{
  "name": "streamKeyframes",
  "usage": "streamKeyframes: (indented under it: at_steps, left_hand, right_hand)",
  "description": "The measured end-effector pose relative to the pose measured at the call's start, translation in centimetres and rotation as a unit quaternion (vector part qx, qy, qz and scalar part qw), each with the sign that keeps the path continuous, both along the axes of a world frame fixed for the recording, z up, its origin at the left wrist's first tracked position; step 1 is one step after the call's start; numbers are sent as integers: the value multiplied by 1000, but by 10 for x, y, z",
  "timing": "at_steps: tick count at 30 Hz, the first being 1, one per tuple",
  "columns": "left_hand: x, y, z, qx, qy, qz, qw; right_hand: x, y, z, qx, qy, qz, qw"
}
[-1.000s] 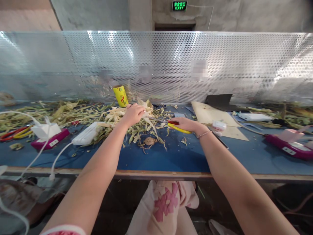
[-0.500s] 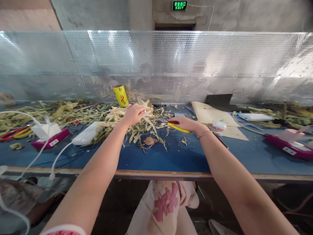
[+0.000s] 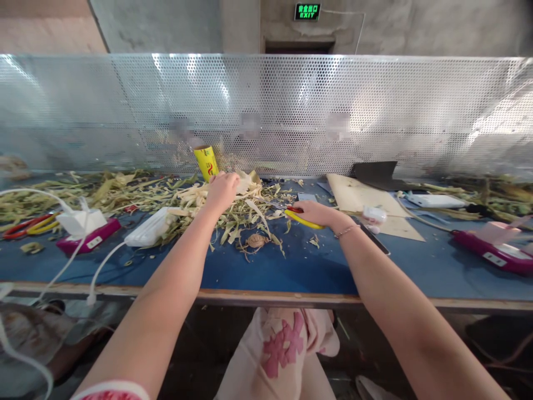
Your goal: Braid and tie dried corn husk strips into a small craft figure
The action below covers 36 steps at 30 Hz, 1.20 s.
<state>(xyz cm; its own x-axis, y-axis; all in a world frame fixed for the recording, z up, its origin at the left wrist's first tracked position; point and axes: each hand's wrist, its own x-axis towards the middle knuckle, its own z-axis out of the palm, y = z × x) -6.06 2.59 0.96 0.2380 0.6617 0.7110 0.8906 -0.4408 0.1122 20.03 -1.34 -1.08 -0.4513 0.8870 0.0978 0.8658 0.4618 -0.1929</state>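
Scissors (image 3: 306, 220) in right hand (image 3: 320, 212) point toward left hand (image 3: 222, 190).

The scissors (image 3: 303, 220) had smooth, plastic-looking handles; the dried leaf strips (image 3: 233, 216) were papery and matt, the perforated screen (image 3: 287, 89) shiny metal, the wall (image 3: 166, 28) rough concrete.

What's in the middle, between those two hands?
In the head view, dry leafy strips and the metal end of the yellow-handled tool lie between the left hand and right hand.
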Motion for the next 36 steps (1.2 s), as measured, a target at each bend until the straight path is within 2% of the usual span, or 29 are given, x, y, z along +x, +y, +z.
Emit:
streamKeyframes:
  at_steps: [3,6,8,10,12,13,15,18,20,22,24,28,32,36]
  left_hand:
    - [3,3,5,8,-126,-23,992]
    - [11,-1,13,-29,-297,-84,951]
    - [19,-8,17,-85,-424,-141,890]
    - [28,-16,19,-177,-535,-218,797]
    - [38,-23,16,-255,-583,-269,723]
    - [42,-25,14,-285,-596,-277,698]
    - [51,-28,6,-332,-601,-280,671]
    - [61,-29,-8,-380,-575,-281,667]
    - [67,-30,-17,-392,-559,-289,671]
    - [71,-31,-24,-408,-537,-295,677]
    - [73,-32,-28,-421,-517,-292,686]
    - [73,-32,-31,-427,-486,-280,709]
    - [72,-31,-31,-419,-484,-256,725]
    - [72,-30,-31,-422,-492,-242,722]
  right_hand:
    - [-16,-9,-1,-4,-28,-27,999]
    - [-37,-22,-5,14,-49,-62,997]
    - [-49,-29,-10,36,-57,-56,996]
    - [-56,-31,-14,25,-65,-49,996]
    - [-56,-30,-14,28,-40,-57,997]
    - [-55,-27,-14,41,-20,-59,997]
    - [-49,-21,-10,73,43,-75,994]
    - [-43,-10,-7,87,239,-87,963]
    - [-42,-4,-9,28,377,-75,923]
    - [-44,2,-15,-14,459,-45,887]
    - [-48,6,-22,2,468,-34,883]
    - [-53,11,-31,70,407,-33,910]
    - [-51,15,-34,51,416,-2,908]
    - [-49,16,-34,27,455,-8,890]
